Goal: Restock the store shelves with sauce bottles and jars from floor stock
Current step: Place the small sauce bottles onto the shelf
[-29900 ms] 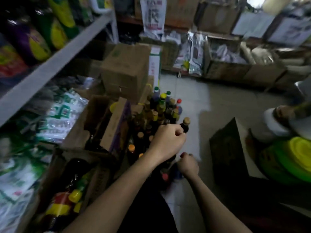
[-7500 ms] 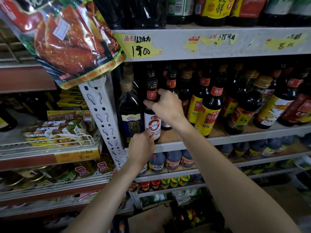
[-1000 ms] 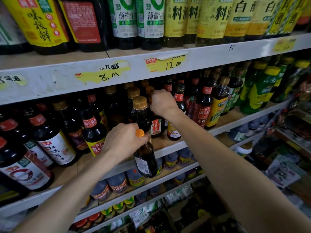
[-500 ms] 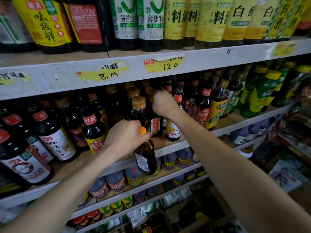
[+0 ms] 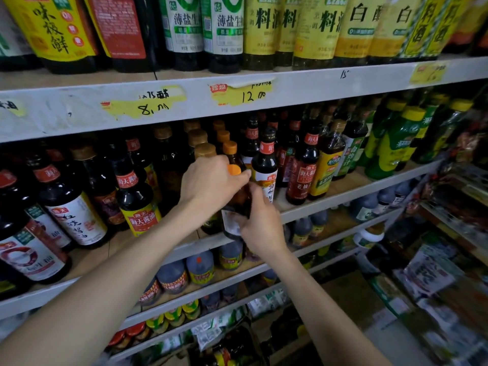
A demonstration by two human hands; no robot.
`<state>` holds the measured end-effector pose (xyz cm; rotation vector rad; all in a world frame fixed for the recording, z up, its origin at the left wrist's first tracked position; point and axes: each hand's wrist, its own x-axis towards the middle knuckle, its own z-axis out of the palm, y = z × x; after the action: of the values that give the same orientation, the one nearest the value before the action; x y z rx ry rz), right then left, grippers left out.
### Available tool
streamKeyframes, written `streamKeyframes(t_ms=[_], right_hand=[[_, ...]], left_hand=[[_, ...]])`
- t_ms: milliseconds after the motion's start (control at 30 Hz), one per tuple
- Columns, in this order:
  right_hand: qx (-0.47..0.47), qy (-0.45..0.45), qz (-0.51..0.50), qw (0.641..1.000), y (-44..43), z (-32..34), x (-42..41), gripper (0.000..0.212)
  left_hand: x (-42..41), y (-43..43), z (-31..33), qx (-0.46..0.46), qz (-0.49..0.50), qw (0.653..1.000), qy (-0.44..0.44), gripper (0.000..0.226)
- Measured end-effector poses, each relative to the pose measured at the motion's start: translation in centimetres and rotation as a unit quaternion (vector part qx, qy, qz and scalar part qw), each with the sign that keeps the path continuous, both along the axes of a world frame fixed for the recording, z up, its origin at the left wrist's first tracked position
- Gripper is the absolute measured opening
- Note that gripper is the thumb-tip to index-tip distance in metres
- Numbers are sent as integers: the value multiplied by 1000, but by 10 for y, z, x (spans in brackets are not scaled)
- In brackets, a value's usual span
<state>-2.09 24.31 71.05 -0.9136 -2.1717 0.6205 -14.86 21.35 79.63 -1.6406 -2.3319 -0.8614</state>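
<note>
A small dark sauce bottle with an orange cap [image 5: 234, 169] stands at the front edge of the middle shelf [image 5: 311, 210]. My left hand [image 5: 208, 180] grips it around the neck and cap from above. My right hand [image 5: 261, 223] holds the bottle's lower body and label from the right. Behind it stands a row of similar orange-capped bottles [image 5: 229, 147], with brown-capped bottles [image 5: 204, 150] to their left. A tall dark bottle with a red neck band [image 5: 265, 165] stands just to the right.
The middle shelf is packed with dark soy sauce bottles [image 5: 137, 202] on the left and green bottles [image 5: 396, 146] on the right. Large bottles [image 5: 227, 30] fill the upper shelf. Lower shelves hold small jars [image 5: 198, 268]. Packets [image 5: 427, 276] lie at lower right.
My left hand lifted the orange-capped bottle up onto the middle shelf's front edge. My right hand left the bottles deeper on the shelf and came down onto this bottle's lower body.
</note>
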Motion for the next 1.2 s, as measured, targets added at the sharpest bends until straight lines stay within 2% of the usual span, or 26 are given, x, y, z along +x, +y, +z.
streamKeyframes(t_ms=[67,133,267,367,467,567,667,700,767,867,1033,1133,1200], right_hand=[[7,-12,-4,1000,17,3,-2,62],[7,-32,4,999,32,1,1,61],[-43,-14,12,999,45,-3,2,67],[-53,36,17,998,46,-10,-2,65],[-55,56,-6,997,47,-17,-3,68],[-49,61,-41,996,48,-19,1,70],[9,71,-88,994,38,-21,1,60],[31,71,-108,991,32,-21,-1,56],[71,62,-154,984,20,-24,-6,56],[90,51,-185,977,8,-23,-9,62],[34,5,-123,992,15,-23,6,58],[-6,-32,-122,992,18,-31,7,54],[-41,-23,-130,990,18,-34,2,48]], left_hand=[[-3,5,3,-13,-13,999,40,46],[-10,8,9,-41,-72,989,126,45],[-10,22,25,-104,-155,927,325,54],[0,35,35,-131,-152,898,392,51],[0,44,39,-151,-158,905,365,45],[-5,46,38,-170,-191,923,286,38],[-11,47,38,-192,-219,936,197,28],[-11,48,39,-203,-211,938,186,33],[-9,50,40,-221,-184,936,203,44],[-4,53,36,-196,-177,938,224,40],[-11,54,41,-202,-230,934,185,13],[-11,58,40,-187,-233,927,226,14],[-10,62,39,-188,-229,921,255,18]])
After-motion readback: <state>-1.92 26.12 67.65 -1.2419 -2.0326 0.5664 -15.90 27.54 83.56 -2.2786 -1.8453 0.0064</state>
